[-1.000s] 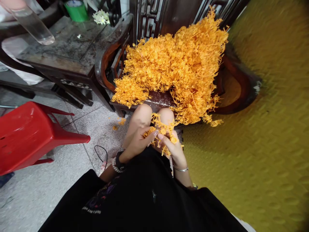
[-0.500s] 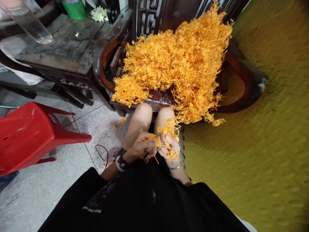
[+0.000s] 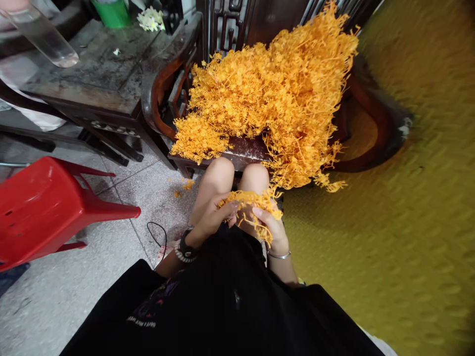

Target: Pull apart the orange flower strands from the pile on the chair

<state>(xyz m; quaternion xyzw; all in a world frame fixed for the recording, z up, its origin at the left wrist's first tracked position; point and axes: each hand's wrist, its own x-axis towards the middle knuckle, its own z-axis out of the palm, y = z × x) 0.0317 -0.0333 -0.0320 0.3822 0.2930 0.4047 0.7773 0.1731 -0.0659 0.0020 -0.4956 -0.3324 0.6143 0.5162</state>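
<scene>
Between my hands, just above my knees, stretches a loose tangle of orange crocheted strands (image 3: 252,199). My left hand (image 3: 215,213) is closed on its left end, thumb on top. My right hand (image 3: 273,225) grips the other end, its thumb pressed against the strands, with some hanging below. In front of my knees, a large heap of the same orange stringy pieces (image 3: 270,94) fills most of a dark wooden armchair seat (image 3: 247,148). A smaller bunch (image 3: 200,138) lies at the seat's left front.
A red plastic stool (image 3: 48,212) stands on the tiled floor at left. Beyond it is a dark wooden table (image 3: 100,74) with a green container (image 3: 112,14) and white flowers (image 3: 151,20). A person's hand holds a clear glass (image 3: 44,39). Yellow textured matting (image 3: 371,247) lies at right.
My hands have moved apart, the right one shifting rightward. The orange strands, bunched up before, are now spread out between them.
</scene>
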